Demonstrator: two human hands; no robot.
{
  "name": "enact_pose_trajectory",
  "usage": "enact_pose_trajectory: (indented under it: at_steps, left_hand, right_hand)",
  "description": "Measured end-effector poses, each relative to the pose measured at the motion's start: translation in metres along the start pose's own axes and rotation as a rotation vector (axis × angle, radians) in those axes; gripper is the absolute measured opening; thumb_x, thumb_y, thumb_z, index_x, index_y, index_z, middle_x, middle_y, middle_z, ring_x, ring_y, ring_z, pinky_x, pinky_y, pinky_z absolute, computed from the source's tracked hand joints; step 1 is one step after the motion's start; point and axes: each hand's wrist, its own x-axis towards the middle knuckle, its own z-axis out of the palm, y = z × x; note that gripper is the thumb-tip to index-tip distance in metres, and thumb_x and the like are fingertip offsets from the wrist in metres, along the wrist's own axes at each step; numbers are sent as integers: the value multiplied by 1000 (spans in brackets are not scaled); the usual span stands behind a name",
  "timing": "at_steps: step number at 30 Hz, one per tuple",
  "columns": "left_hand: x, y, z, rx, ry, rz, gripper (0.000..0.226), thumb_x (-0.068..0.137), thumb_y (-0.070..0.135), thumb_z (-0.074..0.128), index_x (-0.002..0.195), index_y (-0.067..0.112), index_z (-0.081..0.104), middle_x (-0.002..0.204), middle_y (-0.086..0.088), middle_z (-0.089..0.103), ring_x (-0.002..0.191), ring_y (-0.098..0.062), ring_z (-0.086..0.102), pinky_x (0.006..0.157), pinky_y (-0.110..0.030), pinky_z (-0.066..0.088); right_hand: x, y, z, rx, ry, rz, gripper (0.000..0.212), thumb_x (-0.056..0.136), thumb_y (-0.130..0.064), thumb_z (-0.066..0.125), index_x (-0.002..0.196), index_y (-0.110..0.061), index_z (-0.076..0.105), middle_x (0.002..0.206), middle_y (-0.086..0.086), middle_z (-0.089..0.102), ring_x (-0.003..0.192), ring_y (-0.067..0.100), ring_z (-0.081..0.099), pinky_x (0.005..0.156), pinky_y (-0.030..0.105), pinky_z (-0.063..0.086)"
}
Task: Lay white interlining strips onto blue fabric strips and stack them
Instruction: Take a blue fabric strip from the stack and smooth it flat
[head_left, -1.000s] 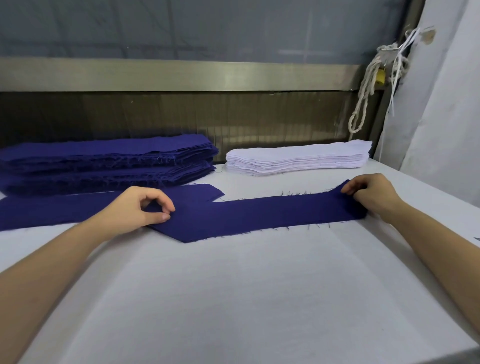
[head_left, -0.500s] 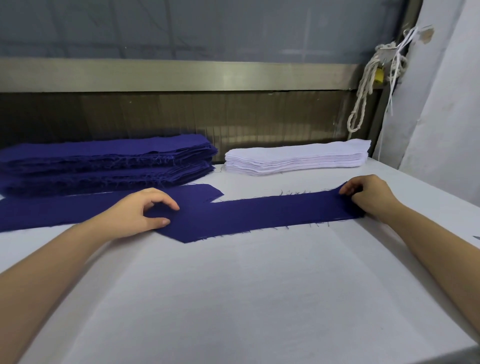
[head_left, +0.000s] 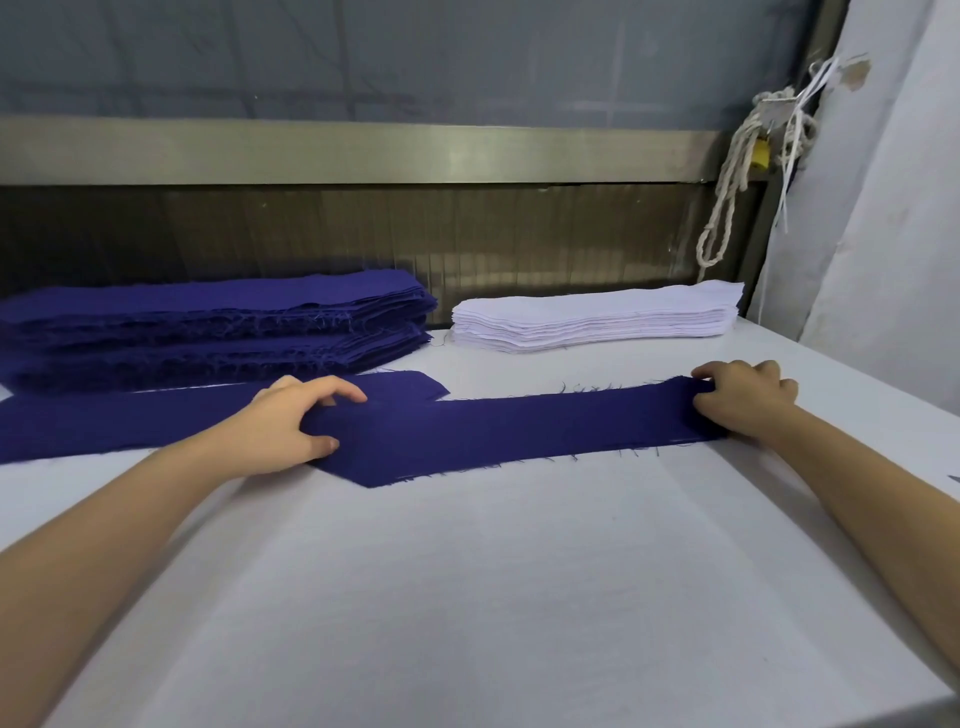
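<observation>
Head view: the white table (head_left: 519, 597) fills most of the picture, and both grips are on its far half. Behind the left grip is a thick pile of blue fabric strips (head_left: 208, 332). One blue strip (head_left: 519, 431) lies flat on the table and runs from the left grip to the right grip, with frayed threads along its long edges. A second blue strip (head_left: 104, 421) passes under the left grip and goes out to the left of it. Behind the right grip lies the lower pile of white interlining strips (head_left: 597, 317). The left hand (head_left: 291, 426) pinches the pointed end of the strip, fingers arched on top, thumb at the near edge. The right hand (head_left: 743, 400) grips the other end with curled fingers. A rope (head_left: 727, 197) hangs above the right grip.
</observation>
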Motion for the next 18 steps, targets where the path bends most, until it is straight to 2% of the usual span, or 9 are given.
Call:
enact_pose_trajectory:
  at_steps: [2,5,7,8,11,12,14,16,18]
  left_hand:
    - [2,2,1,-35,41,20,50,82,8,68,104,49,49,114,8,53,110,-12,47,88,-28,40]
    - [3,4,0,-78,96,16,48,81,0,67,101,42,54,99,4,54,96,-18,53,78,-28,43]
    - [3,4,-4,-99,107,-2,47,80,-4,67,98,38,57,90,1,52,86,-20,53,73,-28,44]
    - [3,3,-7,-113,116,-12,47,80,-6,66,96,37,57,88,1,52,82,-19,51,70,-26,43]
    - [3,-3,-16,-130,198,-72,44,80,-8,64,104,29,59,97,6,57,92,-14,53,72,-24,41]
    - [4,-5,-19,-134,236,-98,45,81,-9,63,108,27,58,101,7,58,93,-14,54,69,-23,42]
    - [6,-11,-24,-116,307,-147,47,80,-11,59,112,23,58,103,3,60,90,-16,55,63,-21,42]
    - [8,-19,-30,-58,370,-197,48,80,-11,55,117,18,58,104,-2,60,90,-19,54,68,-25,42]
    - [8,-30,-35,0,415,-246,48,80,-11,53,121,14,57,108,-8,62,96,-26,56,75,-30,41]
  right_hand:
    - [-2,-2,-2,62,-8,18,44,84,-13,45,125,-25,54,113,7,57,118,30,33,87,35,23]
    - [-5,-4,-3,128,2,35,23,82,-9,47,97,-18,61,93,7,58,103,30,42,82,34,22]
    - [-5,-3,-4,189,13,2,9,83,-9,54,77,-15,57,83,8,60,94,31,50,80,34,26]
    - [-5,-2,-5,245,5,-33,13,83,-9,58,72,-15,55,80,8,60,90,31,52,79,34,30]
    - [-6,-5,-4,493,-11,-127,15,84,-6,65,73,-14,58,76,7,61,77,27,53,65,32,38]
    - [-6,-8,-4,556,2,-149,13,83,-5,66,74,-13,61,76,7,62,76,26,54,65,32,40]
    - [-6,-19,-2,663,17,-183,4,82,-2,66,81,-6,66,86,13,67,80,26,58,75,37,47]
    - [-7,-35,-2,749,-6,-222,8,81,3,65,86,-3,67,89,13,68,80,25,60,76,38,49]
    - [-8,-53,-2,781,-54,-232,10,82,6,64,89,-1,67,85,11,66,72,21,58,66,32,47]
